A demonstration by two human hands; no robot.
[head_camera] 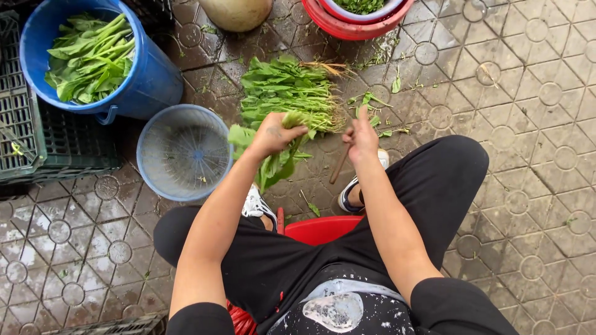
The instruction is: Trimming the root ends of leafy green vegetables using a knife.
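The person sits low on a red stool (320,228) over wet patterned paving tiles (528,124), knees apart in black trousers, both bare arms reaching forward. The left hand (273,133) is clenched around a bunch of leafy greens (273,164), the stalks gripped in the fist and the leaves drooping down and towards the left knee. The right hand (362,138) is closed around the top of a thin brown stick-like tool (339,167) that slants down towards a white-and-dark shoe (357,186) — whether it is a knife or a plain stick cannot be told. Just ahead of both hands lies a loose heap of greens (288,93) on the tiles, stems pointing right with pale roots at the end, and torn leaf scraps (385,115) scattered beside it. To the left of the held bunch stands an empty pale blue basket (152,155), and behind that a blue bucket (149,80) filled with more green leaves. A dark green plastic crate (25,124) sits at the far left edge. At the top, a red basin (354,28) holds a smaller bowl of greens, next to a tan rounded vessel (236,12) — only partly in view
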